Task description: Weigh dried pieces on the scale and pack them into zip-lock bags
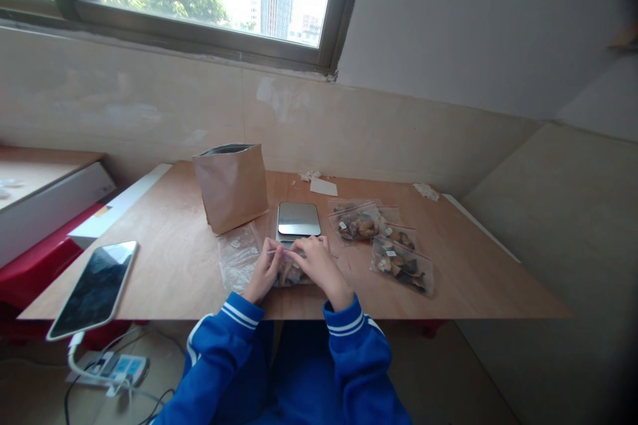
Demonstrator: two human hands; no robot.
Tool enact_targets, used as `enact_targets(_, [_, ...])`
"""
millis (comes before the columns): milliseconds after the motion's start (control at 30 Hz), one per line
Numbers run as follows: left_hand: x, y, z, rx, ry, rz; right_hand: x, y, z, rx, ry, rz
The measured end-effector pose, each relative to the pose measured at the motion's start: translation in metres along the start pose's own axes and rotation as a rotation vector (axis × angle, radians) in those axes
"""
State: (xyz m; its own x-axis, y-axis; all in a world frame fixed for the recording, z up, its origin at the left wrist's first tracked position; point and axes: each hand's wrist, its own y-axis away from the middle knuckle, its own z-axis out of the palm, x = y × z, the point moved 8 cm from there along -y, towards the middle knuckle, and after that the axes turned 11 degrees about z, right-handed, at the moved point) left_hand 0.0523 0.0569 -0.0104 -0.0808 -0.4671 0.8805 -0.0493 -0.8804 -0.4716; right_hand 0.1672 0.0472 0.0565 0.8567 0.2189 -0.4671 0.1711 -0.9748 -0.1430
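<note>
Both my hands pinch the top edge of a clear zip bag [290,275] with brown dried pieces in it, near the table's front edge. My left hand [266,269] has its fingers closed on the left part of the seal. Close beside it, my right hand [319,267] grips the seal and hides part of the bag. Just beyond my hands lies a small digital scale [298,219] with a bare metal plate. Left of the bag, flat clear plastic bags [238,262] rest on the table, partly behind my left hand.
A brown paper bag [233,187] stands upright and open at the back left. Several filled zip bags [403,267] lie on the right. A phone [97,289] with a cable lies at the left edge. White paper [323,186] lies near the wall.
</note>
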Motion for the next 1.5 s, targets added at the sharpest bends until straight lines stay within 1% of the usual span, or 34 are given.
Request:
enact_targets(100, [0.001, -0.001, 0.000, -0.009, 0.008, -0.009, -0.004, -0.006, 0.007, -0.002, 0.011, -0.017])
enact_targets(333, [-0.004, 0.000, -0.006, 0.029, -0.031, -0.017, -0.002, -0.006, 0.012, 0.081, 0.109, -0.047])
enact_targets(433, [-0.004, 0.001, -0.010, 0.049, -0.061, -0.024, 0.001, -0.005, 0.013, 0.073, 0.043, -0.061])
enact_targets(600, [-0.005, 0.002, -0.013, 0.077, -0.096, -0.034, 0.020, -0.004, 0.010, 0.027, -0.104, 0.003])
enact_targets(667, [-0.005, 0.003, -0.014, 0.086, -0.118, -0.034, 0.024, -0.003, 0.010, 0.027, -0.134, 0.007])
enact_targets(900, [-0.003, 0.004, -0.018, 0.122, -0.104, -0.053, 0.026, -0.001, 0.010, 0.087, -0.119, -0.025])
enact_targets(1000, [-0.002, 0.004, -0.022, 0.164, -0.079, -0.067, 0.034, 0.000, 0.005, 0.088, -0.127, -0.022])
enact_targets(1200, [0.003, 0.002, -0.025, 0.193, -0.079, -0.054, 0.047, 0.004, -0.004, 0.130, -0.151, 0.010])
enact_targets(1267, [0.002, 0.003, -0.032, 0.257, -0.070, -0.056, 0.052, 0.006, -0.005, 0.126, -0.193, 0.018])
enact_targets(1367, [-0.007, 0.008, -0.044, 0.376, -0.015, -0.101, 0.067, 0.010, -0.010, 0.142, -0.324, 0.067])
enact_targets(1433, [-0.015, 0.010, -0.044, 0.373, 0.063, -0.146, 0.077, 0.014, -0.015, 0.156, -0.452, 0.100])
enact_targets(1500, [-0.019, 0.011, -0.037, 0.307, 0.128, -0.182, 0.086, 0.018, -0.020, 0.152, -0.599, 0.132])
